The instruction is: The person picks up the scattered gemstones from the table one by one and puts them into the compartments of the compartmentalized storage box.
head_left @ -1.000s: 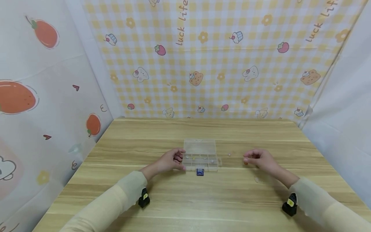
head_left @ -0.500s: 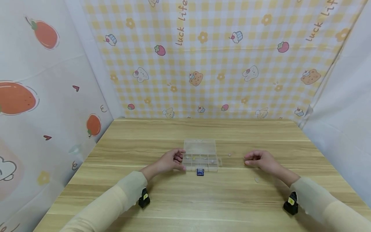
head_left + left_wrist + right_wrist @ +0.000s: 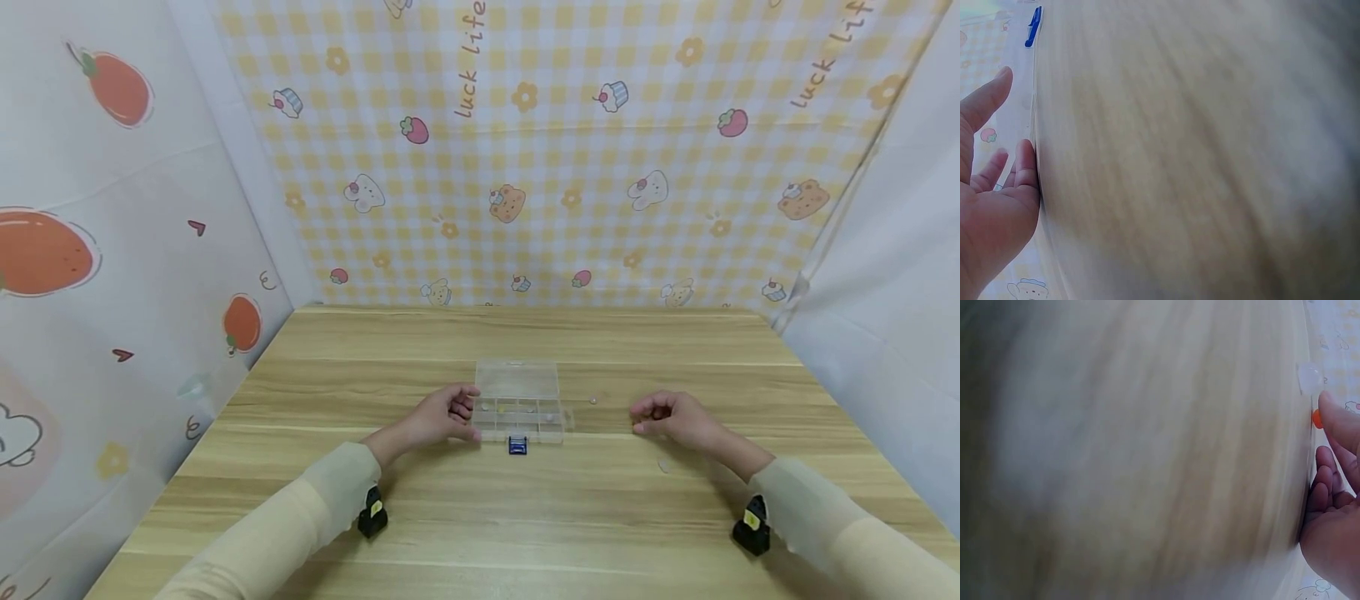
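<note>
The left hand grips the clear box; right hand (to its right) pinches an orange piece.

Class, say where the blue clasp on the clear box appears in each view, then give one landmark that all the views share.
Head: below centre and slightly right, the blue clasp on the near edge of the clear box.
Left wrist: near the top-left corner, the blue clasp above the left hand.
Right wrist: not in it.
Shared landmark: the wood-grain tabletop.
</note>
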`<state>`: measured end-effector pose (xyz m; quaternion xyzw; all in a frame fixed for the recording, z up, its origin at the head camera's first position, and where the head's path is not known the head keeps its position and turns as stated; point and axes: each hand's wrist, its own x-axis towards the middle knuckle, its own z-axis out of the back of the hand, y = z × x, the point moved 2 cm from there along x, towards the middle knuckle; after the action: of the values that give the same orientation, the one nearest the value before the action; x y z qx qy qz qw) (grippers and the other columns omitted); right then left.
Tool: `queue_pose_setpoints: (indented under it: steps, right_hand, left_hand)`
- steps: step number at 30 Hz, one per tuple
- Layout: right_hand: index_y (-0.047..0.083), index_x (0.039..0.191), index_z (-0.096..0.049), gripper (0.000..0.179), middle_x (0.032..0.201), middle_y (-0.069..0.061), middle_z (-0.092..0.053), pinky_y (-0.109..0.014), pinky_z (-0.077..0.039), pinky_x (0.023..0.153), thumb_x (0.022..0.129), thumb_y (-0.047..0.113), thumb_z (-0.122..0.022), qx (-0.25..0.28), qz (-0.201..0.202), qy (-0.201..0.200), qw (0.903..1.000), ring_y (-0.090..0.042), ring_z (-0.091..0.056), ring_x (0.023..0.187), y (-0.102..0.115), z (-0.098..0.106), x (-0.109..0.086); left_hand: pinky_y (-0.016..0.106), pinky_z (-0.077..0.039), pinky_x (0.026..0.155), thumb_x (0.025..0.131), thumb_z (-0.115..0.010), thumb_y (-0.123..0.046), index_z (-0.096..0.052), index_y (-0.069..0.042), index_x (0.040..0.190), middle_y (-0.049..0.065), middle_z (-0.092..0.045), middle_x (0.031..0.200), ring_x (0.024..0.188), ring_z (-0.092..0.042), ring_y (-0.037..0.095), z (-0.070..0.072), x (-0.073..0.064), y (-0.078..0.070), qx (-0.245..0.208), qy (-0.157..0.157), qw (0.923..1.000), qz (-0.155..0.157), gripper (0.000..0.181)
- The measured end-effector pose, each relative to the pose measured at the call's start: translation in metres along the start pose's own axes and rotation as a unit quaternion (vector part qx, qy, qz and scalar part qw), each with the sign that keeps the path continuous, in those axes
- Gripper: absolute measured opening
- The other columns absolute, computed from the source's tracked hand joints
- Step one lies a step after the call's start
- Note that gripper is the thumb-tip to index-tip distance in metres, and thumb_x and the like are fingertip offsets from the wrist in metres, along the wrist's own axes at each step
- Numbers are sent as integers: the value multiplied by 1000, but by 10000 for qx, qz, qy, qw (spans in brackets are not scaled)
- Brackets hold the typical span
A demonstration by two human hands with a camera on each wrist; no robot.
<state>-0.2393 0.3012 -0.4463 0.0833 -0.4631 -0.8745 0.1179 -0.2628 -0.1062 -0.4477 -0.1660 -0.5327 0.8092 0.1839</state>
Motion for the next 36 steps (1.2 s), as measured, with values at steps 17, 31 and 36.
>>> queue_pose_setpoints:
  steps: [17,31,36]
  right_hand:
    - [-3,104,-68,24,96,-10,-64,-25,-44,64,85,10,-75,-177,209,80,9996,-16,-51,78,4,-2,-4]
    - [-1,102,-69,21,95,-9,-64,-26,-45,64,85,10,-75,-312,134,27,9994,-18,-52,79,2,-2,-2]
    - [0,101,-69,20,94,-7,-64,-26,-45,64,86,11,-74,-401,135,-4,9991,-19,-52,79,6,-3,-3]
  left_hand:
    - [32,-49,83,71,-84,1,-50,4,132,12,-53,107,94,-52,22,-1,-3,-3,-40,-5,10000,40,70]
    - [31,-48,83,72,-84,1,-49,4,133,12,-54,107,94,-52,22,-1,-2,-2,-50,4,10000,12,70]
    - [31,-49,82,72,-84,2,-49,5,132,12,-53,106,93,-52,21,-1,-2,-3,-69,-9,10000,-10,70]
